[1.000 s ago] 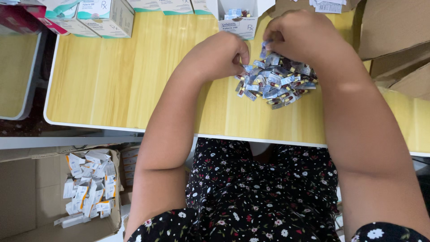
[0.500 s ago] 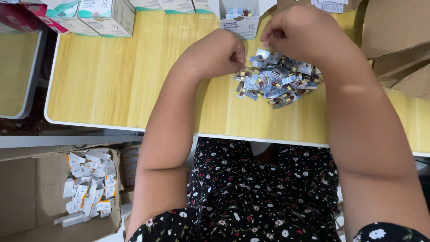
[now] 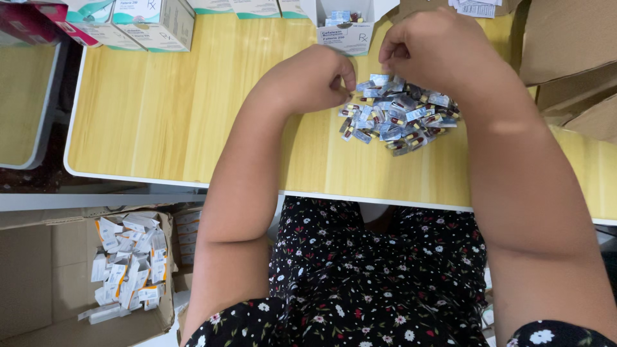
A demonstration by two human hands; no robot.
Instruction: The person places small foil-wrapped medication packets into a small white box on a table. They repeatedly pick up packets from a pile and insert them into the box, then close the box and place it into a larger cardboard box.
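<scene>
While the lap in a dark flowered dress [image 3: 379,283] fills the near edge of the view, a cardboard box [image 3: 38,276] sits on the floor to the left, holding a jumble of small white and orange cartons [image 3: 128,263]. Above the lap runs the pale wooden table [image 3: 193,122]. On it lies a heap of cut blister pieces [image 3: 398,115], silvery with red and yellow capsules, between the two forearms. At the heap's left edge the left hand [image 3: 315,80] has its grip pinched together on one small blister piece, as far as the view lets me judge. At the heap's far edge the right hand [image 3: 437,48] is curled, fingertips closed; what it holds I cannot tell. Just beyond stands an open white medicine box [image 3: 344,32], and further white and teal boxes [image 3: 154,22] line the far left of the table
</scene>
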